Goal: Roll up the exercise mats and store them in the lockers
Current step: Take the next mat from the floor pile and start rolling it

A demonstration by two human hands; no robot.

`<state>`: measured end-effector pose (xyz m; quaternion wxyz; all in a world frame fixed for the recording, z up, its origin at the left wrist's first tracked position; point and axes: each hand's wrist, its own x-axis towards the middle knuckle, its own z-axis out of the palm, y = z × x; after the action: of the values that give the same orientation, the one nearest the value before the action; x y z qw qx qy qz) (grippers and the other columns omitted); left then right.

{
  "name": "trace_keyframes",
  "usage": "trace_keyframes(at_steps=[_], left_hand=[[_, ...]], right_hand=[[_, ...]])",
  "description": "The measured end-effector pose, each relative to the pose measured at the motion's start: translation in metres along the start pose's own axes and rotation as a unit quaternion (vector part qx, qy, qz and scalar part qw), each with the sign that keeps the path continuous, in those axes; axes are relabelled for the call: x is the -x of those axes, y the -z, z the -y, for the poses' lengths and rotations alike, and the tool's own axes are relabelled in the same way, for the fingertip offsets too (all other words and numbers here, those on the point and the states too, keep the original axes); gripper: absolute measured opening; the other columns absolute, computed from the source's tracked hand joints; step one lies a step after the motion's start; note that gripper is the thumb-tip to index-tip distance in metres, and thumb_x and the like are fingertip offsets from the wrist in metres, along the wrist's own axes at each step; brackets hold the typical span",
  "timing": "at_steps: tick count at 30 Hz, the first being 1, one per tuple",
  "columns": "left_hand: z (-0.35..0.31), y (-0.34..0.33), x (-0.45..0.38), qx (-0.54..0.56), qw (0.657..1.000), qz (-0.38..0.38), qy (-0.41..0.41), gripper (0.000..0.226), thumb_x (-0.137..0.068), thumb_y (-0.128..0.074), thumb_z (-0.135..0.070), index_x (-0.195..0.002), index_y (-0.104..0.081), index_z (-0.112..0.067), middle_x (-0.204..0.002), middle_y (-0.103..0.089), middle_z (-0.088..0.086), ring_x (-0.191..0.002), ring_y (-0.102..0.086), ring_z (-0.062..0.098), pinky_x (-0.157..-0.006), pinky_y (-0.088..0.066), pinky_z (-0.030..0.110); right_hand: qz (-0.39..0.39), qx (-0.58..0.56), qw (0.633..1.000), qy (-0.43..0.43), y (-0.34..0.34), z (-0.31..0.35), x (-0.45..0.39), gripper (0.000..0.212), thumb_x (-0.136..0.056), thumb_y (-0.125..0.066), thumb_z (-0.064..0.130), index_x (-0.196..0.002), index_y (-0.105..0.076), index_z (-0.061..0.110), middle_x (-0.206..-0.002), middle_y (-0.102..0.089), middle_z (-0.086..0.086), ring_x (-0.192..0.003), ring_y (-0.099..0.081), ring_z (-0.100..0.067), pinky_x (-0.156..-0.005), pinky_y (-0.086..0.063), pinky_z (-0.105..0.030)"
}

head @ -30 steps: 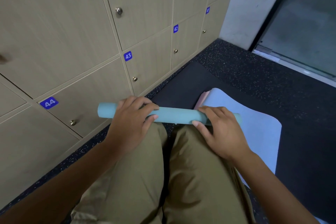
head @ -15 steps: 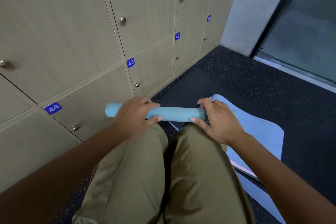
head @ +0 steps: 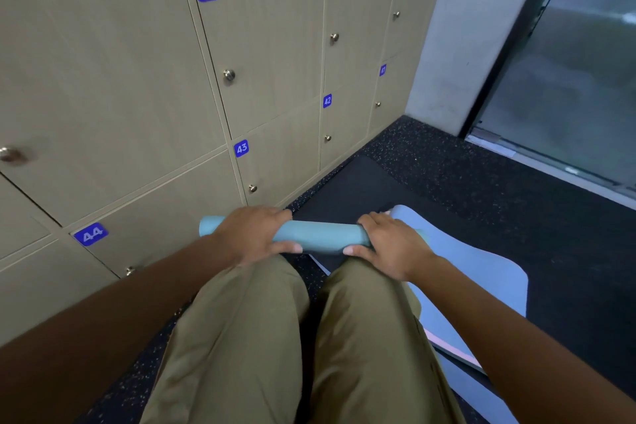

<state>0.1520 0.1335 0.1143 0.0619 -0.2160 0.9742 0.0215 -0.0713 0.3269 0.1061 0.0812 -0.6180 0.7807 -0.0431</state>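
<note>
Hands meet on a teal rolled mat (head: 320, 237) held crosswise just past the person's knees. The left hand (head: 251, 234) curls over the roll near its left end, fingers draped across the top and thumb tucked under the near side, so it grips the mat. The right hand (head: 389, 248) wraps the other end the same way, thumb tip showing on the near face. A short stub of the roll sticks out beyond the left hand, toward the lockers (head: 268, 55).

The person crouches in olive trousers (head: 247, 337), facing a wall of beige locker doors numbered 38, 39, 42, 43 and 44, all closed. Beneath and to the right of the right hand, a light blue mat (head: 481, 286) lies partly unrolled, with a pink edge (head: 454, 349) showing under it. Both rest on a dark mat (head: 347, 189) spread over the speckled black floor (head: 447, 162). A glass door (head: 568, 79) stands at far right.
</note>
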Motion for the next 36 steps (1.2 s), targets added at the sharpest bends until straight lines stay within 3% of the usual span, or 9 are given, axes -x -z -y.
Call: trace_keyframes(at_steps=[3,6,10,12,18,23,25,29,36], left_hand=[[0.000,0.005,-0.005,-0.043,0.999,-0.016,-0.018,0.085,-0.070,-0.017,-0.098,-0.105,-0.047,-0.027,-0.104,-0.063,-0.007,-0.093,-0.061,0.021,-0.077,-0.049,0.040],[-0.001,0.020,-0.006,-0.058,0.997,-0.041,-0.032,0.078,-0.074,-0.021,-0.094,-0.102,-0.044,-0.025,-0.102,-0.064,-0.004,-0.091,-0.062,0.024,-0.074,-0.048,0.040],[-0.011,0.050,0.006,-0.060,0.996,-0.061,-0.020,0.059,-0.083,-0.037,-0.085,-0.094,-0.034,-0.028,-0.097,-0.063,-0.002,-0.084,-0.057,0.026,-0.067,-0.035,0.037],[-0.018,0.067,0.017,-0.055,0.996,-0.075,-0.014,0.055,-0.085,-0.041,-0.084,-0.093,-0.032,-0.030,-0.092,-0.059,-0.005,-0.079,-0.052,0.022,-0.066,-0.032,0.035],[-0.044,0.101,0.078,0.014,0.995,-0.096,-0.011,0.054,-0.076,-0.059,-0.083,-0.098,-0.033,-0.042,-0.075,-0.046,-0.020,-0.065,-0.045,0.002,-0.055,-0.026,0.022],[-0.061,0.084,0.145,0.038,0.990,-0.131,-0.034,0.066,-0.070,-0.048,-0.092,-0.113,-0.041,-0.043,-0.100,-0.060,-0.021,-0.075,-0.052,0.003,-0.064,-0.039,0.028],[-0.068,0.071,0.170,0.019,0.987,-0.150,-0.057,0.065,-0.070,-0.041,-0.093,-0.110,-0.046,-0.042,-0.105,-0.057,-0.022,-0.071,-0.055,0.003,-0.057,-0.040,0.029],[-0.086,0.051,0.217,0.028,0.977,-0.194,-0.080,0.054,-0.073,-0.043,-0.088,-0.101,-0.052,-0.042,-0.100,-0.049,-0.022,-0.054,-0.046,-0.004,-0.045,-0.025,0.010],[-0.105,0.027,0.264,0.063,0.965,-0.232,-0.107,0.059,-0.072,-0.052,-0.080,-0.095,-0.070,-0.029,-0.085,-0.051,-0.014,-0.074,-0.046,0.008,-0.056,-0.038,0.025]], right_hand=[[0.012,0.008,1.000,0.015,0.007,-0.006,-0.002,0.064,-0.094,-0.045,0.071,-0.126,-0.052,0.016,-0.120,-0.056,-0.003,-0.108,-0.051,-0.022,-0.084,-0.034,-0.031],[0.002,0.021,1.000,0.019,0.019,-0.010,-0.002,0.081,-0.084,-0.026,0.085,-0.123,-0.051,0.018,-0.117,-0.057,-0.001,-0.108,-0.053,-0.022,-0.089,-0.040,-0.035],[-0.056,0.035,0.997,0.030,0.047,-0.010,0.000,0.109,-0.066,-0.004,0.100,-0.121,-0.053,0.020,-0.111,-0.060,0.002,-0.102,-0.056,-0.020,-0.077,-0.036,-0.033],[-0.078,0.056,0.995,0.038,0.063,-0.006,0.007,0.116,-0.059,-0.005,0.102,-0.120,-0.056,0.018,-0.110,-0.062,0.000,-0.101,-0.057,-0.021,-0.075,-0.034,-0.034],[-0.190,0.085,0.974,0.087,0.086,0.018,0.062,0.084,-0.071,-0.036,0.087,-0.108,-0.064,0.017,-0.091,-0.065,0.001,-0.083,-0.062,-0.023,-0.066,-0.040,-0.034],[-0.275,0.065,0.952,0.117,0.066,0.055,0.131,0.069,-0.077,-0.047,0.082,-0.105,-0.063,0.021,-0.081,-0.062,0.007,-0.069,-0.060,-0.016,-0.059,-0.049,-0.031],[-0.278,0.065,0.952,0.110,0.055,0.069,0.160,0.065,-0.081,-0.047,0.081,-0.104,-0.063,0.023,-0.083,-0.061,0.009,-0.072,-0.057,-0.013,-0.061,-0.046,-0.029],[-0.267,0.083,0.955,0.102,0.037,0.095,0.210,0.061,-0.087,-0.047,0.077,-0.106,-0.067,0.024,-0.092,-0.062,0.009,-0.080,-0.059,-0.014,-0.068,-0.043,-0.026],[-0.243,0.099,0.959,0.109,0.025,0.129,0.264,0.062,-0.093,-0.049,0.066,-0.117,-0.069,0.013,-0.106,-0.065,-0.001,-0.092,-0.061,-0.024,-0.079,-0.042,-0.034]])
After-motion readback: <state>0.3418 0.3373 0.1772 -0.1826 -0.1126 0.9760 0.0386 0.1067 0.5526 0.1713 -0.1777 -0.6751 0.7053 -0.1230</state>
